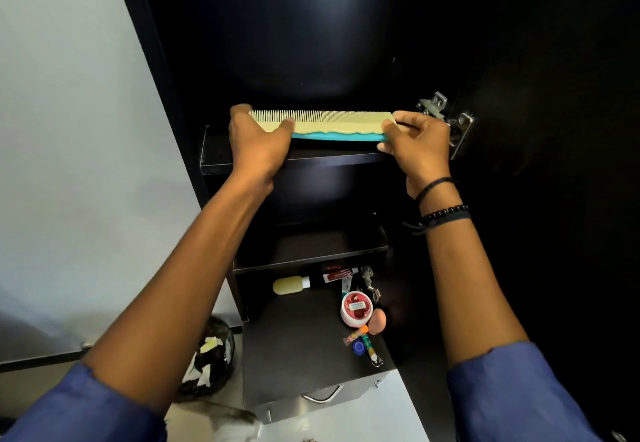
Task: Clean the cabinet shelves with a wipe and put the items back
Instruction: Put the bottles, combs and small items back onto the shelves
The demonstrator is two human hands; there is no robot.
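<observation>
I hold a long pale-yellow comb (332,121) with a teal comb (341,136) right beneath it, level over the black upper shelf (214,159) of the open cabinet. My left hand (258,143) grips their left end and my right hand (417,141) pinches the right end. Whether the combs touch the shelf I cannot tell. The shelf below (304,251) is bare. No wipe is visible.
On the black lower unit's top (294,337) lie a pale-yellow bottle (291,285), a dark tube (334,275), a pink round jar (356,307), a pink egg-shaped sponge (377,320) and small items. A lined waste bin (207,355) stands on the floor at left. The open door's hinges (445,112) sit at right.
</observation>
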